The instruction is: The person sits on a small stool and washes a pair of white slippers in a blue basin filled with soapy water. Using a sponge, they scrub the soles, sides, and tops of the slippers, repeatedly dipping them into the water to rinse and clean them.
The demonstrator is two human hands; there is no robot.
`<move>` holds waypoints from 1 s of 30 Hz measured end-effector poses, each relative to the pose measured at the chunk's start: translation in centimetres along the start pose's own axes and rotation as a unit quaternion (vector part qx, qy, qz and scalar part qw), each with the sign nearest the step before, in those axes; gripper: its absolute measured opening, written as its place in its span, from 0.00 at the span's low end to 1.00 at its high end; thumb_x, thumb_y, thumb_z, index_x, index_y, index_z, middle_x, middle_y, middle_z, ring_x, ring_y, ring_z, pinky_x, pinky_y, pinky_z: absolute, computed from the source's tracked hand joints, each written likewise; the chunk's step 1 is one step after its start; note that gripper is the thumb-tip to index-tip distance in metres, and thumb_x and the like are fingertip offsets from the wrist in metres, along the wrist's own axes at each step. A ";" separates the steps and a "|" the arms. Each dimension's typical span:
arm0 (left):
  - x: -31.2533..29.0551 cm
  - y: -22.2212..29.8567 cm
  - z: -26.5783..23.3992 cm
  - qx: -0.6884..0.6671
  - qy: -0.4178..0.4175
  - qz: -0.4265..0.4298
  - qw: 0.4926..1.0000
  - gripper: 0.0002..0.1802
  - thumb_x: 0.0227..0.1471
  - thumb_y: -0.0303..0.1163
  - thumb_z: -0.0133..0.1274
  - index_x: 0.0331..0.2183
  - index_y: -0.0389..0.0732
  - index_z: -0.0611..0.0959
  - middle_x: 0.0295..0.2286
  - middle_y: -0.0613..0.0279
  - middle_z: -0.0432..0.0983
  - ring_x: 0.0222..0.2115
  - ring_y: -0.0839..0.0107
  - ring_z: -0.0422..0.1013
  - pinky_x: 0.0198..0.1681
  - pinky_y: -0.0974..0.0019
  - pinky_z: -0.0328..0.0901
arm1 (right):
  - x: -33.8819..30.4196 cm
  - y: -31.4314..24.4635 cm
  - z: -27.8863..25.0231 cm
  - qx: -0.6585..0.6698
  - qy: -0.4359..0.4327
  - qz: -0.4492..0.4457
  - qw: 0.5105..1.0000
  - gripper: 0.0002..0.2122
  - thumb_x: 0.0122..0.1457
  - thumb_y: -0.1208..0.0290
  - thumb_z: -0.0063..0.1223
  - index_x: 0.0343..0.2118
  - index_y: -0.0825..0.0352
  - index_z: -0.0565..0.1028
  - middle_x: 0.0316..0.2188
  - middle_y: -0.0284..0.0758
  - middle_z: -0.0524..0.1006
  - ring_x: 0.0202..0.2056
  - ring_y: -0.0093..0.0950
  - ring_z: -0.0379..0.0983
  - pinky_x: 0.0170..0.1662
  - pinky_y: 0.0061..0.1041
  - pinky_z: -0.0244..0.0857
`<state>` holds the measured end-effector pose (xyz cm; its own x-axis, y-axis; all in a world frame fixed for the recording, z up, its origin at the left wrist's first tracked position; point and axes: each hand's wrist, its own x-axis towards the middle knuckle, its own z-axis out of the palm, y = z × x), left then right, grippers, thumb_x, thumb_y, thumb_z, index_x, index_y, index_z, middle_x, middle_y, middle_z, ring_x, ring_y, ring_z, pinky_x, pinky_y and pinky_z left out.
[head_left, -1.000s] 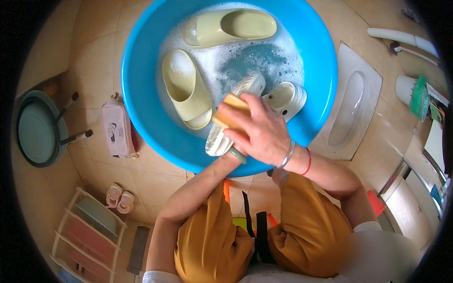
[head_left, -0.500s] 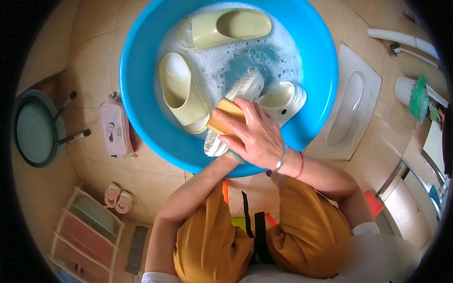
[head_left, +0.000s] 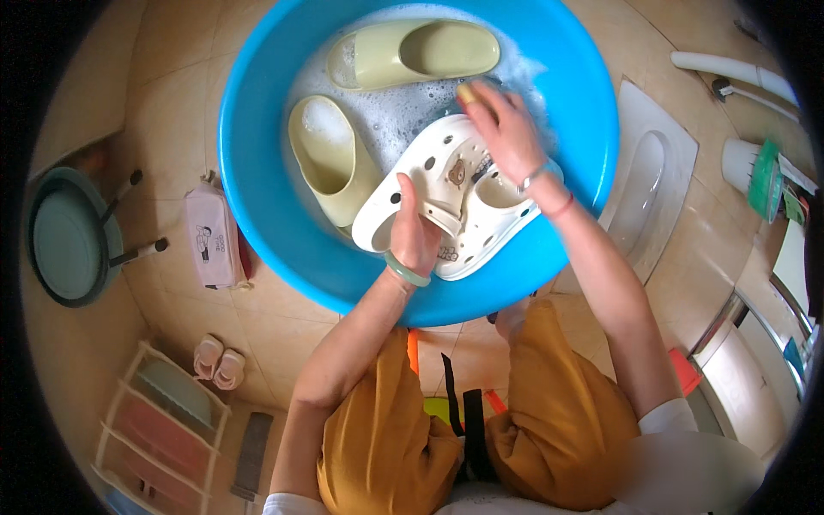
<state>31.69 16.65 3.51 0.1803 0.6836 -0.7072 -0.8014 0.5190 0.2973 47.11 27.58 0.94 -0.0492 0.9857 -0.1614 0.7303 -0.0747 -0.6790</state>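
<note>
Over the soapy water in the blue tub (head_left: 592, 129), a white clog (head_left: 429, 163) with dark round holes and a bear charm is tilted with its top facing up. My left hand (head_left: 415, 236) grips it near the heel, thumb raised along the opening. At the clog's toe end, my right hand (head_left: 508, 129) is closed around a yellowish wooden brush (head_left: 466, 93), of which only a small end shows; the bristles are hidden. Beneath and to the right lies a second white clog (head_left: 502, 227). Two pale green slippers (head_left: 373, 56) rest in the suds at the back and left.
A white squat toilet (head_left: 631, 197) is set in the tiled floor right of the tub. On the left are a pink bag (head_left: 210, 240), a grey-green round stool (head_left: 69, 236), small pink shoes (head_left: 219, 362) and a rack (head_left: 159, 421). A green-and-white container (head_left: 760, 176) stands far right.
The held clog has turned from sole up to top up. My right hand, with the brush, has moved off the sole, away from me and to the right.
</note>
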 end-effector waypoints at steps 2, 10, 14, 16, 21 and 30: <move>-0.1 0.1 -0.4 -0.028 -0.025 -0.002 0.999 0.39 0.63 0.64 0.34 0.63 0.46 0.64 0.59 0.60 0.65 0.59 0.62 0.63 0.62 0.55 0.57 | -3.1 -3.2 -0.4 0.043 0.000 -0.120 0.992 0.17 0.60 0.59 0.55 0.52 0.57 0.75 0.42 0.45 0.74 0.46 0.46 0.71 0.47 0.42 0.68; 2.2 -1.1 -4.8 -0.174 -0.148 -0.074 0.971 0.42 0.61 0.67 0.31 0.63 0.47 0.64 0.59 0.58 0.65 0.59 0.58 0.62 0.64 0.51 0.55 | -2.9 -2.6 2.6 -0.213 -0.019 -0.154 0.965 0.16 0.57 0.58 0.57 0.48 0.49 0.76 0.46 0.39 0.70 0.47 0.42 0.67 0.42 0.43 0.66; 0.2 0.5 -2.4 -0.147 -0.041 -0.066 0.986 0.37 0.64 0.62 0.34 0.62 0.45 0.65 0.58 0.57 0.67 0.59 0.57 0.63 0.64 0.51 0.56 | 0.8 1.7 -0.1 -0.227 -0.083 0.020 0.970 0.15 0.61 0.57 0.55 0.48 0.57 0.79 0.45 0.46 0.77 0.45 0.40 0.75 0.42 0.36 0.70; -0.5 1.2 -0.7 -0.126 -0.021 -0.026 0.991 0.33 0.66 0.54 0.38 0.63 0.43 0.65 0.58 0.57 0.68 0.57 0.57 0.66 0.62 0.53 0.60 | 1.6 4.8 -0.5 0.039 -0.073 0.028 0.996 0.17 0.63 0.55 0.54 0.49 0.61 0.79 0.43 0.46 0.79 0.42 0.35 0.76 0.43 0.32 0.70; -1.2 2.2 -1.5 -0.121 -0.019 -0.028 0.992 0.30 0.67 0.49 0.37 0.63 0.43 0.65 0.59 0.59 0.68 0.57 0.59 0.67 0.61 0.54 0.62 | 1.6 0.2 -4.7 0.302 -0.240 0.116 0.915 0.26 0.64 0.59 0.56 0.60 0.67 0.68 0.50 0.29 0.75 0.47 0.17 0.70 0.47 0.15 0.66; -3.5 2.7 -4.1 0.134 0.040 -0.239 0.961 0.34 0.61 0.64 0.40 0.52 0.46 0.75 0.43 0.65 0.78 0.41 0.71 0.76 0.36 0.68 0.71 | -0.1 1.0 -5.3 0.490 -0.280 0.105 0.818 0.41 0.49 0.70 0.70 0.65 0.65 0.59 0.55 0.30 0.69 0.53 0.21 0.67 0.53 0.21 0.66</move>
<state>26.57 13.58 4.15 0.4373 0.2984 -0.8484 -0.4604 0.8846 0.0738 51.42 28.20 4.08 -0.4983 0.7315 -0.4654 -0.1218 -0.5905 -0.7978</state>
